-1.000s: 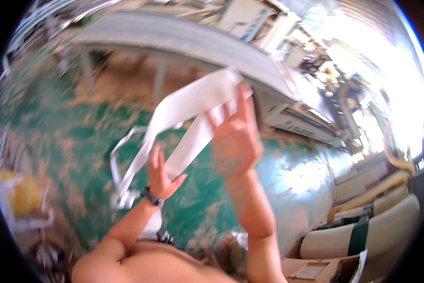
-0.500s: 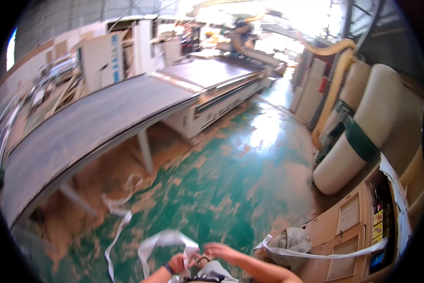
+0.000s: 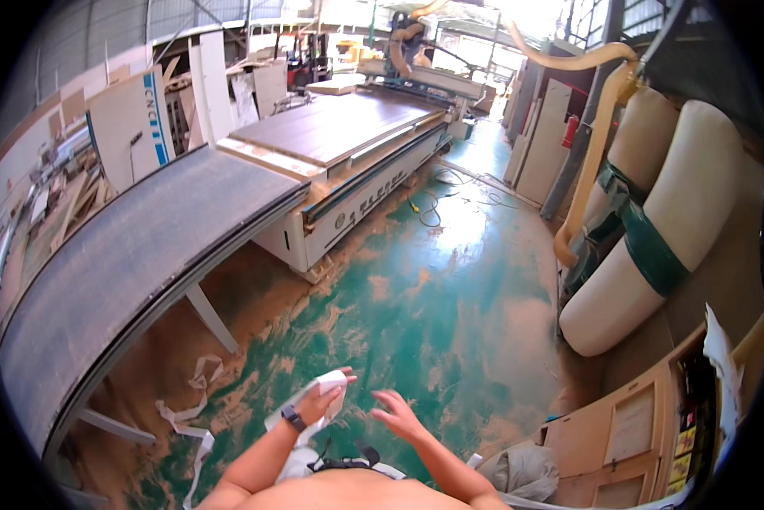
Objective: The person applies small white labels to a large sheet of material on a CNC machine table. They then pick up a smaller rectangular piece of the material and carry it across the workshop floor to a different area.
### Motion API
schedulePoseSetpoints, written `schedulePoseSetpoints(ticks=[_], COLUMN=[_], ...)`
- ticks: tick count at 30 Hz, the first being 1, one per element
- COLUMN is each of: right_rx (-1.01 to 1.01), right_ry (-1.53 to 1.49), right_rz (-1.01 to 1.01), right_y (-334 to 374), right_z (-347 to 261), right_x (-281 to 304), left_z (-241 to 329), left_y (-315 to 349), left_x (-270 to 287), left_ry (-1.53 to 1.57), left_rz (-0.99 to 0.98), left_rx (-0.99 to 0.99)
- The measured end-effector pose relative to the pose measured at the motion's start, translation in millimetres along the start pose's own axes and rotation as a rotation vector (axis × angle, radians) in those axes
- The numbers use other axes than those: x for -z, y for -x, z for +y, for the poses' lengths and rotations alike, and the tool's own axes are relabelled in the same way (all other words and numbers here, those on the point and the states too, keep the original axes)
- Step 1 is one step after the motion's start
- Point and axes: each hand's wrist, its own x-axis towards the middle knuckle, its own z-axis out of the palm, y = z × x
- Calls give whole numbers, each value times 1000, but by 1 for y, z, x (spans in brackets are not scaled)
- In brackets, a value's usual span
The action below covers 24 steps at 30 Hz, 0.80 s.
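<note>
My left hand (image 3: 318,403), with a dark watch at its wrist, has a white strip (image 3: 332,381) looped around it. The strip lies across the palm, and its fingertips show past the band. To the right of it, my right hand (image 3: 396,416) is held in the air with its fingers apart and nothing in them. A long crumpled strip (image 3: 196,442) of the same white material lies on the floor to the left; where it joins the hand-held part is hidden.
A long grey-topped table (image 3: 144,221) runs along the left to a large flat-bed machine (image 3: 339,127). Large dust bags (image 3: 645,238) stand at the right, above a wooden cabinet (image 3: 611,433) and a grey sack (image 3: 522,472). Cables (image 3: 433,212) lie on the dusty green floor (image 3: 416,297).
My left hand has risen, and the wide loop of strip now lies close around it. The right hand has drawn away from the left. My view has tilted and shifted.
</note>
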Motion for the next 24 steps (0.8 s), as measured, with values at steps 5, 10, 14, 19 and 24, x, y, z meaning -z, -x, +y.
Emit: schedulePoseSetpoints(ticks=[5,10,14,19,24], right_rx=[360,155,-140,-27,76], right_ry=[-125,-123,-335,-546,-601], right_rz=[-499,-615,-212,67,-31], right_y=[-176,-305,-388,-439,-506], right_z=[-25,-8,37,47,53], right_x=[10,15,50,139,141], left_z=[15,-5,13,27,10], left_y=[-74,-156,-268,-441,-581], left_x=[52,143,232,310,279], left_ry=[-106,27,-233,-77,-36], left_rz=[87,62,-62,-324,-708], left_rx=[-53,71,405,301,235])
